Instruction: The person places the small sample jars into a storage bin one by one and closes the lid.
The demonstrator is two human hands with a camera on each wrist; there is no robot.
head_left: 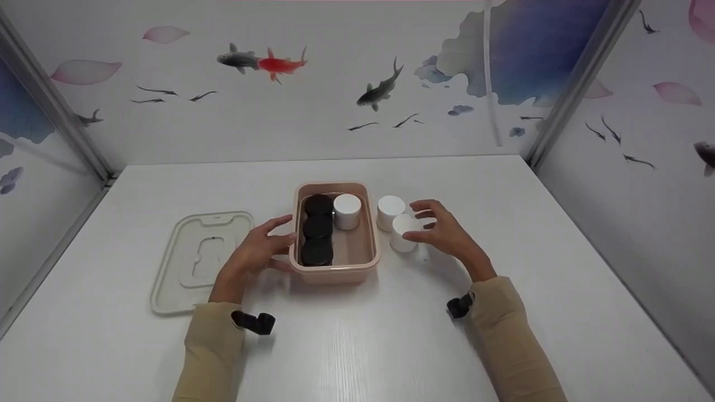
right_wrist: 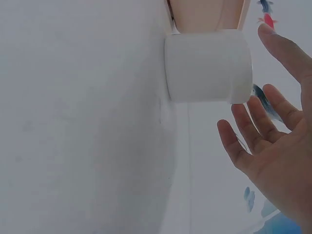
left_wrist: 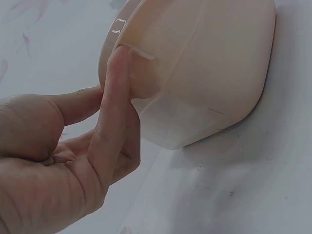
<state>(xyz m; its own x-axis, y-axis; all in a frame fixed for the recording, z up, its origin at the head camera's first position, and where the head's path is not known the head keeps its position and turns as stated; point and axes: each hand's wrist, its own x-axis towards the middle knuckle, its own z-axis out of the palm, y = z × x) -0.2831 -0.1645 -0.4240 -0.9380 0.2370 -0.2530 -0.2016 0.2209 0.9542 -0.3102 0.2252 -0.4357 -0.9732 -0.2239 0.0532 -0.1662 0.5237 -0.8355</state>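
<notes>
My left hand (head_left: 258, 248) holds the left rim of a pink plastic box (head_left: 335, 275). In the left wrist view its thumb meets the rim and a finger (left_wrist: 116, 92) presses under it. Inside the box, black-lidded jars (head_left: 317, 252) form a left column, with one white jar (head_left: 347, 212) at the back right. Outside, to the right of the box, stand two upright white jars, a rear one (head_left: 390, 212) and a front one (head_left: 403, 237). My right hand (head_left: 447, 231) is spread beside the front jar; the right wrist view shows fingers apart around its lid (right_wrist: 241, 66), not closed on it.
A pale, translucent lid (head_left: 167, 279) lies flat on the white table (head_left: 357, 346), left of the box and partly under my left forearm. White panels (head_left: 324, 128) printed with fish and petals enclose the table at the back and sides.
</notes>
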